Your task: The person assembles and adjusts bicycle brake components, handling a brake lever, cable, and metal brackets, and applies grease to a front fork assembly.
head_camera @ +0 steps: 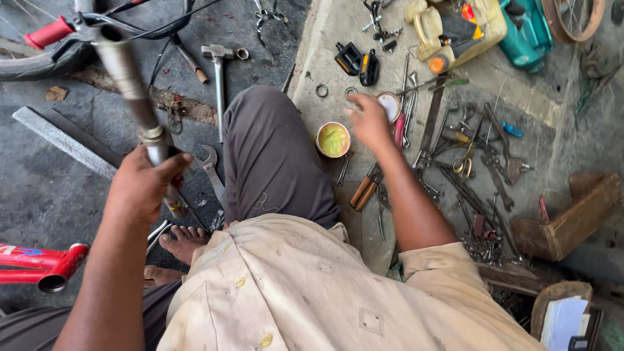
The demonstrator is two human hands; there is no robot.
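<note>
My left hand (144,182) grips a grey bicycle steering tube (127,78) that rises to handlebars with a red grip (49,32). My right hand (367,120) reaches out over the concrete floor, fingers curled, beside a small tin of yellow-green grease (333,140) and its round lid (390,106). Whether the fingers hold some small part I cannot tell. Small metal rings (322,90) lie just beyond the hand.
Wrenches, pliers (364,188), scissors (463,164) and other tools lie scattered at right. A hammer (219,81) and a flat file (62,140) lie at left. A red bike frame (45,263) is lower left, a wooden box (572,221) right. My bare foot (185,240) rests below.
</note>
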